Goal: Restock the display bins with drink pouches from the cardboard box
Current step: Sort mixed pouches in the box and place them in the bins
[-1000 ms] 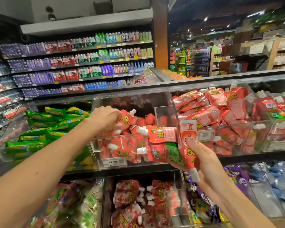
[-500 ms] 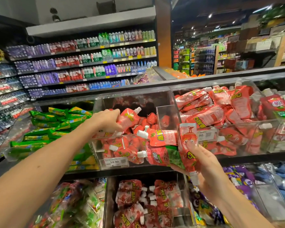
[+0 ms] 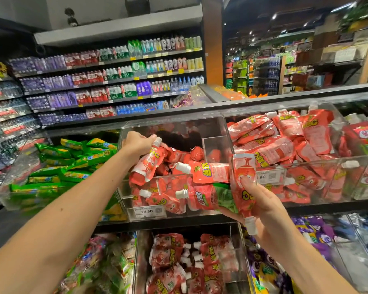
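My left hand point(image 3: 136, 144) reaches into the middle clear display bin point(image 3: 170, 128) and grips a red drink pouch point(image 3: 149, 164) by its top, near the white cap. The pouch hangs over the bin's front wall. My right hand point(image 3: 257, 200) holds a bundle of red drink pouches point(image 3: 212, 187) in front of the bin, two lying sideways and one upside down with its cap pointing down. Several red pouches lie inside the bin. The cardboard box is out of view.
A fuller bin of red pouches point(image 3: 285, 145) stands to the right, a bin of green packs point(image 3: 68, 166) to the left. Lower bins hold red pouches point(image 3: 185, 262) and purple packs point(image 3: 319, 232). Bottle shelves point(image 3: 115, 77) fill the background.
My left hand has lifted its pouch higher and tilted it over the bin's front wall. My right hand with its bundle has hardly moved. The camera has shifted slightly.
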The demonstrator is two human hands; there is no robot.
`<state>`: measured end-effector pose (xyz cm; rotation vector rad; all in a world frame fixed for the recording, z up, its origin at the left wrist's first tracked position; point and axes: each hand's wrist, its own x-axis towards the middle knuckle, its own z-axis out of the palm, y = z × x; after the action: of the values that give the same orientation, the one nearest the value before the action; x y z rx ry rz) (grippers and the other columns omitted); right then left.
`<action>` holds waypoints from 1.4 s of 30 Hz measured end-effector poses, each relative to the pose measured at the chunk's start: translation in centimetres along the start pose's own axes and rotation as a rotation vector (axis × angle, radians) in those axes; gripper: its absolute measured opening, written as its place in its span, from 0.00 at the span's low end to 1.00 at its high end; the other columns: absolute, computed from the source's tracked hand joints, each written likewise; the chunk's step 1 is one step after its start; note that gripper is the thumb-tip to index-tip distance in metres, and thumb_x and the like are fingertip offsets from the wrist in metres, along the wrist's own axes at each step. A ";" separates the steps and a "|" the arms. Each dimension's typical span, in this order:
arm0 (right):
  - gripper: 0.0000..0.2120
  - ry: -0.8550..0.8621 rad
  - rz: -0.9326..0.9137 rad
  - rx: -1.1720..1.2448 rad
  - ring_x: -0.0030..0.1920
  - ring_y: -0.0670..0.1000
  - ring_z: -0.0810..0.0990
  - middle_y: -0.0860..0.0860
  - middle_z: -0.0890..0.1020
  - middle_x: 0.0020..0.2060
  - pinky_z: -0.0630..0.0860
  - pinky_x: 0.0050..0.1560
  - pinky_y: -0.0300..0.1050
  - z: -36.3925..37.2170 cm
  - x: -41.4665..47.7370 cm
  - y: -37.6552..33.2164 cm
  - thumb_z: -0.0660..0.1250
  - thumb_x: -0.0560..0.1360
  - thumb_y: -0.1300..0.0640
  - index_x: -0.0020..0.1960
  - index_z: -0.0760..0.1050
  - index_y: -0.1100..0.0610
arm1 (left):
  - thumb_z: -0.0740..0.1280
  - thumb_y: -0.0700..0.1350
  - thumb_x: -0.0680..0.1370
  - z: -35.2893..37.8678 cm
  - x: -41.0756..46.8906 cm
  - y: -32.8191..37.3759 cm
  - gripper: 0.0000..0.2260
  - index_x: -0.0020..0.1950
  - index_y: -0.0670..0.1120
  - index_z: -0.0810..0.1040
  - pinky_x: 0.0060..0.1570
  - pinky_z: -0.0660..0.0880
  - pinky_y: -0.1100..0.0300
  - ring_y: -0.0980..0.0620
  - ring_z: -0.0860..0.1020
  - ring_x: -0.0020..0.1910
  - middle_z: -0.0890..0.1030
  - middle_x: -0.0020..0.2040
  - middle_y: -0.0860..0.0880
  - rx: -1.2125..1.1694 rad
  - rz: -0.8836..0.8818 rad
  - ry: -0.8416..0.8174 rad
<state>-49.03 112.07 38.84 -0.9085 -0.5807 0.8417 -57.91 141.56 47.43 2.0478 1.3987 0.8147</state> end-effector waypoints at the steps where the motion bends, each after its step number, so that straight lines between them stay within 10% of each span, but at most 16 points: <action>1: 0.22 -0.003 0.001 -0.001 0.59 0.59 0.82 0.58 0.83 0.59 0.81 0.56 0.55 0.1 0.1 0.0 0.63 0.77 0.50 0.67 0.75 0.61 | 0.70 0.57 0.78 0.0 0.0 0.1 0.19 0.57 0.42 0.84 0.57 0.75 0.53 0.42 0.79 0.58 0.82 0.58 0.43 0.043 0.018 0.001; 14: 0.25 0.039 0.016 0.031 0.58 0.60 0.83 0.60 0.83 0.58 0.81 0.54 0.55 0.7 0.0 -0.4 0.67 0.75 0.48 0.67 0.75 0.62 | 0.61 0.62 0.81 -2.0 -2.0 -1.0 0.21 0.45 0.47 0.82 0.47 0.70 0.53 0.40 0.79 0.53 0.83 0.49 0.44 0.302 0.326 0.082; 20: 0.21 0.063 0.023 0.068 0.52 0.58 0.85 0.60 0.85 0.53 0.84 0.42 0.49 1.1 -0.5 -1.0 0.66 0.73 0.50 0.61 0.78 0.62 | 0.59 0.74 0.72 -3.6 -4.6 -2.1 0.30 0.28 0.50 0.59 0.31 0.56 0.55 0.53 0.59 0.23 0.61 0.26 0.52 0.202 0.298 -0.355; 25: 0.20 0.062 0.030 0.100 0.54 0.58 0.85 0.60 0.84 0.55 0.84 0.48 0.52 1.5 -0.4 -1.3 0.66 0.76 0.51 0.63 0.77 0.62 | 0.75 0.62 0.70 -5.0 -4.7 -1.7 0.21 0.37 0.43 0.82 0.36 0.72 0.59 0.54 0.77 0.32 0.81 0.32 0.50 0.095 0.267 -0.435; 33: 0.21 0.211 -0.041 0.171 0.49 0.57 0.86 0.57 0.86 0.51 0.85 0.41 0.47 4.2 0.3 -1.8 0.70 0.72 0.50 0.61 0.77 0.61 | 0.74 0.62 0.69 -1.9 -7.3 4.1 0.29 0.58 0.42 0.72 0.38 0.81 0.54 0.48 0.80 0.41 0.79 0.47 0.47 -0.838 -0.137 -0.220; 37: 0.13 0.318 -0.120 0.200 0.40 0.53 0.86 0.56 0.87 0.44 0.84 0.42 0.51 6.4 1.2 -1.6 0.70 0.75 0.54 0.55 0.78 0.61 | 0.74 0.66 0.68 1.4 -8.8 5.9 0.26 0.40 0.47 0.66 0.41 0.73 0.55 0.52 0.72 0.37 0.74 0.38 0.50 -0.746 0.065 0.219; 42: 0.12 0.411 -0.062 0.241 0.45 0.55 0.86 0.55 0.87 0.44 0.84 0.45 0.53 7.2 2.6 -1.3 0.69 0.79 0.54 0.58 0.77 0.62 | 0.69 0.63 0.75 3.0 -10.6 7.7 0.28 0.28 0.42 0.69 0.31 0.63 0.71 0.63 0.68 0.25 0.71 0.26 0.49 -0.711 0.289 0.357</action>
<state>-52.47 116.91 43.86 -0.8074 -0.1446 0.6287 -53.95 128.83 48.86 1.5912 0.7874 1.5946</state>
